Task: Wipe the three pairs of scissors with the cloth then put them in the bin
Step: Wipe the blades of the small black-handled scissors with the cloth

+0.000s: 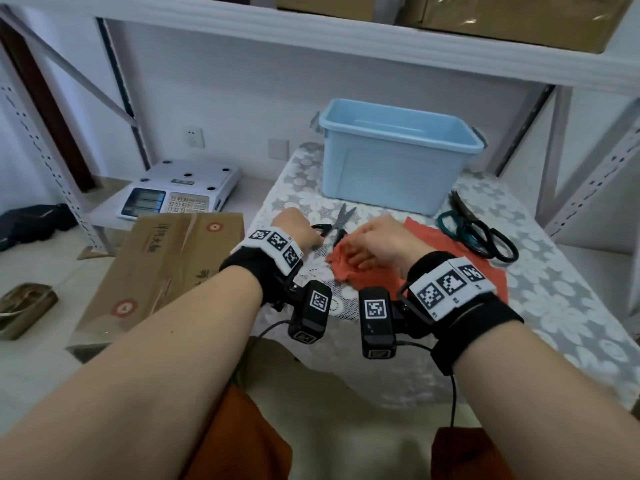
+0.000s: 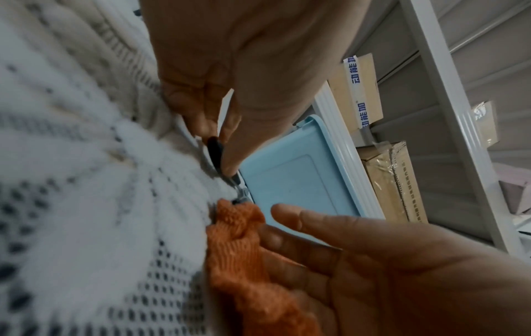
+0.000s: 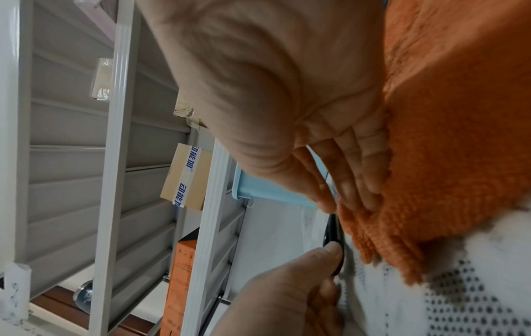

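Observation:
A pair of black-handled scissors (image 1: 341, 218) lies on the lace tablecloth (image 1: 554, 289) in front of the light blue bin (image 1: 398, 154). My left hand (image 1: 317, 237) pinches its black handle loop (image 2: 214, 154) between thumb and fingers. My right hand (image 1: 360, 254) lies with straight fingers (image 3: 353, 181) on the bunched edge of the orange cloth (image 1: 433, 244), pressing it against the scissors' other handle. Two more pairs, one green-handled (image 1: 453, 226) and one black-handled (image 1: 498, 244), lie on the cloth's far right corner. The bin's inside looks empty.
A cardboard box (image 1: 166, 265) leans at the table's left edge, with a weighing scale (image 1: 180, 188) on a low shelf behind it. A shelf board (image 1: 311, 26) with cartons runs overhead, and perforated metal uprights (image 1: 588, 188) stand to the right.

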